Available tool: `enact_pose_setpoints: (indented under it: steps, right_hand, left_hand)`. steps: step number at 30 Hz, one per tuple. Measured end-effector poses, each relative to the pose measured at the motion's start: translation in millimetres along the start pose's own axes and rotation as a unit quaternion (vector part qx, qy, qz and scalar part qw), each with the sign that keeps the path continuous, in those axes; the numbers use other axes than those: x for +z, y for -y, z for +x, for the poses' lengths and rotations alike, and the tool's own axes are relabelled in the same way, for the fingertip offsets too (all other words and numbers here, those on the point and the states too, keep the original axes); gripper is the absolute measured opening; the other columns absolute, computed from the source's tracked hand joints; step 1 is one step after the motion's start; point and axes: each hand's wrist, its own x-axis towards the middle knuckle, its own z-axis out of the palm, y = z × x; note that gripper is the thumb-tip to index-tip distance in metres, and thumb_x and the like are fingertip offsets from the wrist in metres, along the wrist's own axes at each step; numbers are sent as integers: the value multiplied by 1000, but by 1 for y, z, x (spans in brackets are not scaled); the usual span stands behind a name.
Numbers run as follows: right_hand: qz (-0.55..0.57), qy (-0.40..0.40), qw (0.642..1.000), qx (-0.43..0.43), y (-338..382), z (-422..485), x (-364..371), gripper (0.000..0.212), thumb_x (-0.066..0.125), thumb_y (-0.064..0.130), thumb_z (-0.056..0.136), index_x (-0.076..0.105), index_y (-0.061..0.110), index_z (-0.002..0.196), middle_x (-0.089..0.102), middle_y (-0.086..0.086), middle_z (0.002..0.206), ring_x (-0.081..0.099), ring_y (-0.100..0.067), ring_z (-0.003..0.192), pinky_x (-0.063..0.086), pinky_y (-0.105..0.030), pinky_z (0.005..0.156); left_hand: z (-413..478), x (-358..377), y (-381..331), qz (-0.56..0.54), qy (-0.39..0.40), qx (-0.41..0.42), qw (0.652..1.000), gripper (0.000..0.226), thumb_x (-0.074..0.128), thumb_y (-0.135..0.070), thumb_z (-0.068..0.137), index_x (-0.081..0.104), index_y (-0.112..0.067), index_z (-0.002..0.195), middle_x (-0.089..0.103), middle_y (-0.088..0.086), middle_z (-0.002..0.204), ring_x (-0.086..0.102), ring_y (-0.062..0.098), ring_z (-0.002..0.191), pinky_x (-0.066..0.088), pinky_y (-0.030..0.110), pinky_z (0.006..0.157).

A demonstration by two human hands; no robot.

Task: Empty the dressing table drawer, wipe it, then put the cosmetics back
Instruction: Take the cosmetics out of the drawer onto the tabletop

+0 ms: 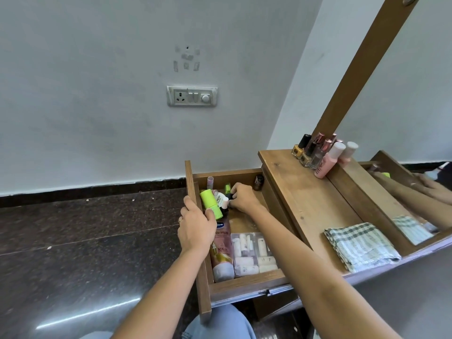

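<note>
Several cosmetics lie in the open drawer (247, 282): a green tube (209, 201) at ten o'clock, a pink tube (221, 250) and a clear pouch (254, 253) toward six. Our left hand (195, 226) curls over the drawer's front edge at nine o'clock, steadying it. Our right hand (243, 198), toward twelve, pinches a small dark-capped bottle (229, 197). We should lift it straight up, clear of its neighbours, then stand it by the nail polishes (305, 152) on the table top (305, 204).

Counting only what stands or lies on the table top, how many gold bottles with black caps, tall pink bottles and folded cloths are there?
Gold bottles with black caps: 2
Tall pink bottle: 1
Folded checked cloth: 1
Total: 4
</note>
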Motion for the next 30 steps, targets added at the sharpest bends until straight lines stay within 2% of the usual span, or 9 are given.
enact_pose_setpoints:
  steps: [6, 10, 14, 17, 20, 24, 26, 28, 30]
  right_hand:
    - [-6, -41, 998, 54, 8, -5, 6, 42, 77, 16, 76, 54, 6, 110, 63, -12, 108, 63, -28, 97, 53, -37, 74]
    - [32, 2, 992, 123, 13, -7, 1, 38, 79, 20, 76, 61, 2, 104, 64, -13, 109, 59, -22, 84, 46, -29, 57]
    - [63, -11, 984, 168, 15, -8, 1, 50, 79, 19, 75, 57, 0, 116, 59, -14, 120, 60, -25, 106, 48, -28, 73]
    - [116, -8, 974, 194, 15, -9, 7, 57, 81, 20, 74, 54, 1, 121, 59, -13, 122, 60, -25, 108, 49, -28, 77]
    - [190, -2, 962, 198, 14, -12, 9, 55, 80, 19, 73, 52, 3, 118, 61, -11, 116, 61, -23, 101, 54, -32, 80]
    - [232, -20, 954, 187, 14, -12, 6, 42, 66, 26, 80, 54, 3, 113, 59, -7, 91, 52, -15, 64, 40, -25, 52]
    - [236, -49, 952, 188, 14, -10, 0, 24, 57, 23, 86, 59, 5, 102, 57, -4, 72, 48, -14, 51, 34, -22, 46]
    - [225, -80, 954, 184, 14, -10, -9, 13, 52, 17, 90, 59, 9, 85, 58, -3, 67, 63, -19, 58, 44, -24, 49]
    - [230, -111, 954, 156, 12, -5, -17, 19, 49, 10, 94, 59, 10, 79, 62, -3, 75, 70, -20, 71, 53, -28, 60]
  left_hand:
    - [0, 0, -1, 1, -1, 1, 1000, 65, 51, -35, 95, 21, -8, 146, 51, 17, 128, 59, 32, 107, 51, 40, 74]
    - [0, 0, 0, -4, -1, 2, 1000, 65, 52, -34, 95, 21, -8, 145, 51, 18, 129, 58, 33, 108, 53, 43, 77]
    - [-1, -1, -1, -8, 1, 3, 1000, 65, 52, -34, 95, 21, -7, 146, 51, 18, 129, 58, 33, 107, 53, 42, 76]
    - [-2, -2, -2, -5, 2, 3, 1000, 65, 52, -34, 95, 21, -7, 146, 51, 18, 129, 58, 32, 107, 52, 40, 76]
    - [-1, -2, -2, -7, 2, 3, 1000, 65, 52, -34, 95, 21, -7, 146, 51, 18, 128, 59, 33, 107, 53, 41, 77]
    - [-1, -1, -2, -7, 5, 1, 1000, 66, 52, -35, 94, 21, -7, 146, 51, 18, 128, 59, 32, 106, 54, 42, 76]
    - [-1, -1, -1, -7, 6, 2, 1000, 65, 52, -35, 94, 21, -7, 145, 52, 17, 127, 59, 32, 106, 54, 41, 75]
    - [0, -1, -1, -8, 6, 3, 1000, 65, 51, -35, 95, 22, -8, 145, 53, 17, 126, 60, 31, 105, 53, 40, 74]
    - [-1, -1, -1, -8, 6, 4, 1000, 64, 52, -35, 95, 21, -8, 145, 53, 17, 126, 60, 30, 105, 53, 38, 73]
